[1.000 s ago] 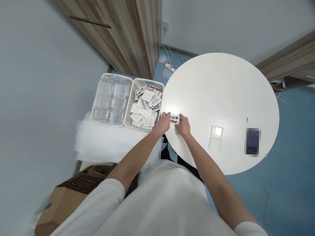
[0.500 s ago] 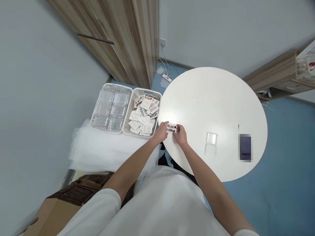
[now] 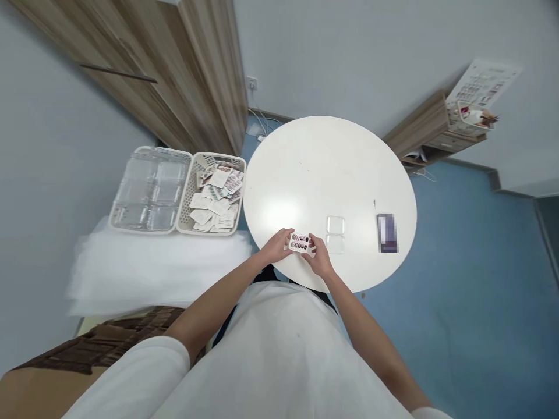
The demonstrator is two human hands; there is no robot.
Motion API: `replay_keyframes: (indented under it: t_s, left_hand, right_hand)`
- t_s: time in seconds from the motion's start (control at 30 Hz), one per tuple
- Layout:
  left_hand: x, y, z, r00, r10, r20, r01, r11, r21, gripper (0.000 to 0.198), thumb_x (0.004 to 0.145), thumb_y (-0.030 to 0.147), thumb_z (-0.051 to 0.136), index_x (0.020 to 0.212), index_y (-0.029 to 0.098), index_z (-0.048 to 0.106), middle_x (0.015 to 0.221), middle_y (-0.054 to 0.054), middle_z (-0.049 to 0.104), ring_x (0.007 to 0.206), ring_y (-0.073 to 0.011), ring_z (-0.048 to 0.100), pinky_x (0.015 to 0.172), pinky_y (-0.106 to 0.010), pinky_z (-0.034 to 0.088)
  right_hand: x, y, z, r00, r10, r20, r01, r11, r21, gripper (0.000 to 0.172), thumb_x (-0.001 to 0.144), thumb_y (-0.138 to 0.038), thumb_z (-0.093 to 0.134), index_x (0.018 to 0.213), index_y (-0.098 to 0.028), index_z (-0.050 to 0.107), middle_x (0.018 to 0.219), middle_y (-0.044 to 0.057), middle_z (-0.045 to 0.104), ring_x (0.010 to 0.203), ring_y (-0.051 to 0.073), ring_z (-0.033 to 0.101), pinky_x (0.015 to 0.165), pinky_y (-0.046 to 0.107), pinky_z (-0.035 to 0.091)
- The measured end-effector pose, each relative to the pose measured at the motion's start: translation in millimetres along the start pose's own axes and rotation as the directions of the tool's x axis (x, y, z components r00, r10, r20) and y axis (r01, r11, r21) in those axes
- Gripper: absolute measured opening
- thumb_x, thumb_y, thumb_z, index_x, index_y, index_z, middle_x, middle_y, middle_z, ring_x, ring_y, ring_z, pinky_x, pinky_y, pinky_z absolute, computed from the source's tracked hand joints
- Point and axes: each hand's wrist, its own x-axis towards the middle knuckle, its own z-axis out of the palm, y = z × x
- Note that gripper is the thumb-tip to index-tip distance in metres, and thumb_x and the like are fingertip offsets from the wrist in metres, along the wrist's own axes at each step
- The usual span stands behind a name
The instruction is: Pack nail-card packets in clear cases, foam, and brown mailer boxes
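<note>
Between my two hands is a small white card of press-on nails (image 3: pixel 299 242), with two rows of pinkish and dark oval pieces facing up. My left hand (image 3: pixel 278 246) pinches its left edge. On the opposite edge, the fingers and thumb of my right hand (image 3: pixel 319 256) close round the card. It is held over the near side of the round white table (image 3: pixel 323 169). Just right of my right hand, a clear plastic case (image 3: pixel 336 225) lies opened out flat on the tabletop.
Left of the table, a white basket (image 3: pixel 185 201) holds many similar cards (image 3: pixel 213 201). Beside it another basket (image 3: pixel 114 216) is filled with clear plastic cases (image 3: pixel 152 180). White foam sheets (image 3: pixel 161 262) are stacked in front. A blurred dark purple object (image 3: pixel 387 233) lies at the table's right.
My view has swung to the right, so the table and baskets sit further left. Both hands still hold the card, which has come nearer the clear case.
</note>
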Motion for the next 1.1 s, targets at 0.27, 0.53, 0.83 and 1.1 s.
replay_keyframes:
  t_s: [0.27,0.53,0.83,1.1]
  left_hand:
    - [7.5,41.5,62.1,0.992,0.055,0.113,-0.062,0.997,0.055,0.060,0.063,0.026,0.065,0.117,0.019,0.041,0.100,-0.005,0.050,0.079,-0.0164,0.051,0.072,-0.032,0.044]
    - [31.8,68.2,98.8,0.992,0.058,0.113,-0.086,0.963,0.255,0.057,0.061,0.031,0.065,0.113,0.019,0.045,0.108,-0.009,0.047,0.103,-0.0261,0.044,0.087,-0.040,0.038]
    - [53.4,64.7,115.2,0.999,-0.021,-0.045,0.037,0.919,0.394,0.060,0.058,0.030,0.067,0.113,0.019,0.045,0.115,-0.010,0.042,0.108,-0.0285,0.038,0.088,-0.042,0.036]
    - [74.5,57.9,122.6,0.993,-0.107,-0.046,0.117,0.899,0.422,0.062,0.061,0.024,0.065,0.118,0.020,0.040,0.115,-0.010,0.042,0.106,-0.0273,0.041,0.087,-0.041,0.038]
  right_hand:
    - [-46.7,53.9,-62.6,1.000,-0.024,0.014,0.024,1.000,0.010,0.065,0.065,-0.027,0.062,0.124,-0.026,0.035,0.105,0.005,0.047,0.096,0.021,0.048,0.080,0.039,0.044]
    - [-41.7,97.7,-101.4,0.990,-0.119,0.076,0.121,0.992,-0.026,0.062,0.065,-0.032,0.064,0.120,-0.026,0.039,0.119,0.007,0.042,0.113,0.025,0.039,0.094,0.044,0.035]
    - [-7.0,112.2,-113.1,0.977,-0.166,0.136,0.176,0.982,-0.064,0.062,0.065,-0.029,0.063,0.121,-0.024,0.039,0.123,0.008,0.040,0.116,0.025,0.037,0.093,0.043,0.035]
    - [13.1,117.6,-110.7,0.981,-0.133,0.141,0.147,0.984,-0.095,0.062,0.066,-0.023,0.062,0.123,-0.022,0.037,0.117,0.007,0.044,0.107,0.022,0.044,0.089,0.037,0.040]
